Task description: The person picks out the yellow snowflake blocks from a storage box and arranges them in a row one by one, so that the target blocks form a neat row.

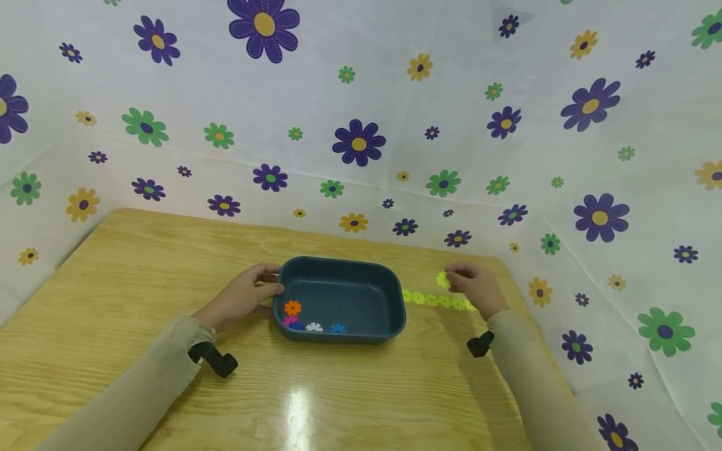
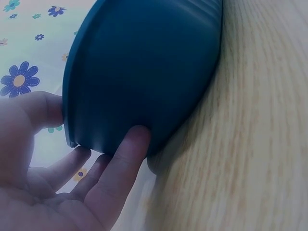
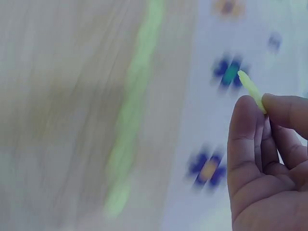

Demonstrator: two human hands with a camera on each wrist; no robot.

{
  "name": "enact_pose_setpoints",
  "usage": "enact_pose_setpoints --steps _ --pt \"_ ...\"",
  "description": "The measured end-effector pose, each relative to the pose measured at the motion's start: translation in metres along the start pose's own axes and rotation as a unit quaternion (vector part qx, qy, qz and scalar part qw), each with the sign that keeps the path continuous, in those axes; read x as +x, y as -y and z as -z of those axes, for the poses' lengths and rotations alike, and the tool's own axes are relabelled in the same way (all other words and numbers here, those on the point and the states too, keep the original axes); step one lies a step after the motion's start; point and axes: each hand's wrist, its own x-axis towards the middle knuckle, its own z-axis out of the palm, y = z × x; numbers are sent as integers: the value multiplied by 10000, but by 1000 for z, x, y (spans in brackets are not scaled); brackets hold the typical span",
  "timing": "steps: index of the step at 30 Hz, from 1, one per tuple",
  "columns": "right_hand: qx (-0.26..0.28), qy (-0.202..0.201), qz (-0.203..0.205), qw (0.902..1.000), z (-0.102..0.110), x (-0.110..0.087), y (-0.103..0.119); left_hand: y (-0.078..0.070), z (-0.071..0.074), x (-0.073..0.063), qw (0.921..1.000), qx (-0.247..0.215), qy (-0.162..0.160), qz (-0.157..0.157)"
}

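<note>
My left hand [image 1: 239, 297] holds the left end of a dark teal plastic tub [image 1: 338, 339], with fingertips at the rim and against the outer end wall. In the left wrist view, the tub's wall [image 2: 139, 67] fills the middle and the fingers curve about its end. My right hand [image 1: 476, 288] pinches a yellow-green snowflake disc [image 1: 442, 280] between thumb and fingertips. That disc [image 3: 251, 90] appears edge-on in the right wrist view. Below the right hand, a row of yellow-green discs [image 1: 430, 300] lies on the table, running rightward from the tub's right side.
Inside the tub, along the near left and front, lie an orange disc [image 1: 292, 308], a white disc [image 1: 314, 327], a blue disc [image 1: 338, 328] and pink and dark blue ones. The wooden table [image 1: 361, 388] meets a flower-printed cloth [image 1: 316, 94] at the back and right.
</note>
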Motion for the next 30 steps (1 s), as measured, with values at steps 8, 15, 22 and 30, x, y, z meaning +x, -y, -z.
enact_pose_setpoints --steps 8,15,22,30 --pt "-598 -613 -718 9937 56 -5 -68 3 2 0 10000 -47 -4 31" --pt "-1055 -784 -1287 9829 69 -5 -99 3 0 1 10000 -57 16 30" --pt "-1381 -767 -1275 9792 65 -2 -99 1 0 2 10000 -53 22 18" --pt "-1246 -755 -1183 9822 61 -1 -95 0 0 2 10000 -46 30 14"
